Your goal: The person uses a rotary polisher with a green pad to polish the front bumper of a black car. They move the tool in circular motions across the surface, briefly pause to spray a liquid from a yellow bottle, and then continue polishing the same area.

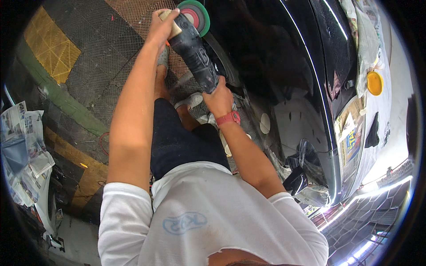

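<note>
A black power polisher point(194, 54) slants across the upper middle, in front of a glossy black car panel point(270, 48). Its round pad point(203, 18) has a green rim, a grey ring and a reddish centre, and it faces the car's side; whether it touches the paint cannot be told. My left hand point(159, 30) is closed round the beige side handle point(174, 30) near the pad end. Lower down, my right hand point(218, 98), with a red watch point(228, 119) at the wrist, wraps the tool's rear grip.
Paper and plastic masking point(346, 128) covers the car's upper part at right, with a yellow round container or lid point(375, 83) on it. A side mirror point(296, 179) juts out lower right. Newspaper sheets point(26, 146) hang at far left. Grid floor tiles point(102, 48) lie underfoot.
</note>
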{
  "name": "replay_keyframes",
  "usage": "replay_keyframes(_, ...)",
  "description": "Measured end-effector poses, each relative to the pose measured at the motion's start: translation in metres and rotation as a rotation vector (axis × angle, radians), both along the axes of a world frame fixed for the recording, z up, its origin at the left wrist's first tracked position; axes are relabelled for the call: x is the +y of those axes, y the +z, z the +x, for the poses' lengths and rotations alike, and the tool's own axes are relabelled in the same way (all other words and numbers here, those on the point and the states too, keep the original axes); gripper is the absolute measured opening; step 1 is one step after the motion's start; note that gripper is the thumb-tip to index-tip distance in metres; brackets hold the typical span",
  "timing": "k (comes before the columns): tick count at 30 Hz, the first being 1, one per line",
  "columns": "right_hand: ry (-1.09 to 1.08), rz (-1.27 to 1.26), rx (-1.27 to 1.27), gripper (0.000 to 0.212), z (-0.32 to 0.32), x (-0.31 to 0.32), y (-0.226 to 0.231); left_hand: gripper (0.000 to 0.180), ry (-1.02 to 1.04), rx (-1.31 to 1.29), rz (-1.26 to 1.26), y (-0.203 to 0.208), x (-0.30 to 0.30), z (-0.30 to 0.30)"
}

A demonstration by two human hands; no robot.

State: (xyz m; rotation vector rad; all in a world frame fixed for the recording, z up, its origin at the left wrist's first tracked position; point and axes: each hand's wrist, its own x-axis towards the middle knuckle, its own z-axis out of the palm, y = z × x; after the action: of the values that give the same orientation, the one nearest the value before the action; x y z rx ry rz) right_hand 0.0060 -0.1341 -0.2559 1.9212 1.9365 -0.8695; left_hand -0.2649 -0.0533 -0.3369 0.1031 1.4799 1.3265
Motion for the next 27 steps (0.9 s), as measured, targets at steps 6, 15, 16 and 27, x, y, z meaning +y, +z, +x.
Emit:
replay_keyframes(6,-0.016,0.095,-0.119,0.074,0.138,-0.069,0.025,0.046,-0.025,-0.034,0.05,0.048,-0.068,0.139)
replay_keyframes(15,0.07,0.117,-0.416,0.072,0.277,-0.125,0.071,0.045,0.032,-0.426,-0.028,0.041,-0.143,0.276)
replay_keyframes(16,0.077,0.141,-0.418,0.073,0.269,-0.121,0.062,0.044,0.054,-0.394,-0.019,0.03,-0.138,0.268)
replay_keyframes(27,0.084,0.144,-0.108,0.078,0.051,-0.029,-0.003,0.057,0.155,-0.188,0.02,-0.05,-0.032,0.055)
